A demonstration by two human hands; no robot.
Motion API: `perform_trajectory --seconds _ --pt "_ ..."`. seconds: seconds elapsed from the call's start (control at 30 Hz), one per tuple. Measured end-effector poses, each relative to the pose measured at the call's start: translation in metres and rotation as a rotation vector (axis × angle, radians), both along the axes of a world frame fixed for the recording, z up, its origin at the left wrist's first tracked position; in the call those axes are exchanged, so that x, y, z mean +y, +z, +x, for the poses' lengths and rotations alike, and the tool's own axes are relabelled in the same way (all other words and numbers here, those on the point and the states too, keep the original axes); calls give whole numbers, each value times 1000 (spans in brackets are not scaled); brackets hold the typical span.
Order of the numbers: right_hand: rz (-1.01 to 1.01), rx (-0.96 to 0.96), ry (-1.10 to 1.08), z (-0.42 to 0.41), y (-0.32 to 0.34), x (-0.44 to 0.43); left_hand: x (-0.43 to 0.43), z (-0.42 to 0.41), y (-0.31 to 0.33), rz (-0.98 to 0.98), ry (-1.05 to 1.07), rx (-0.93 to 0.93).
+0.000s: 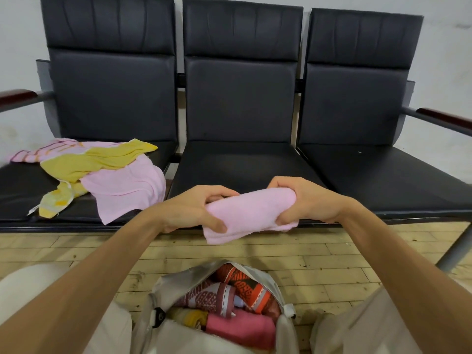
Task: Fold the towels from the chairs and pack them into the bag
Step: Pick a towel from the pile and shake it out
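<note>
Three black chairs (240,98) stand in a row. On the left seat lie three loose towels, overlapping: a striped pink towel (38,152), a yellow towel (97,159) and a plain pink towel (127,187). Before the middle seat, the left hand (194,208) and right hand (306,200) each keep a grip clamped on one end of one rolled pink towel (250,213), above the open bag (163,284) holding at least four folded towels (240,328).

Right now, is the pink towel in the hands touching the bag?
Apart. The head view shows a strip of wooden floor between the pink towel, gripped by the left hand and right hand, and the bag below.
</note>
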State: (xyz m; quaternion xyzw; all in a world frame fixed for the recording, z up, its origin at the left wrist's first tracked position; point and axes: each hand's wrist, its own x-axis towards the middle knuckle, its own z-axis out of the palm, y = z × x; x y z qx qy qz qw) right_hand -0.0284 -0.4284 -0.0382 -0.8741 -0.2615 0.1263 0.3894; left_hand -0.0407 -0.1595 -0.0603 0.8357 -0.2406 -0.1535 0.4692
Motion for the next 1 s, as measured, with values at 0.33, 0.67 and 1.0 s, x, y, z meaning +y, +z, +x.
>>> perform_trajectory --seconds 0.33,0.67,1.0 --pt "9 -207 54 -3 -10 19 -19 1 -9 81 -126 333" --pt "-610 -246 111 -11 -22 41 -33 2 -28 358 -14 80" --pt "-551 77 206 2 -67 41 -27 -3 -57 678 -107 -92"
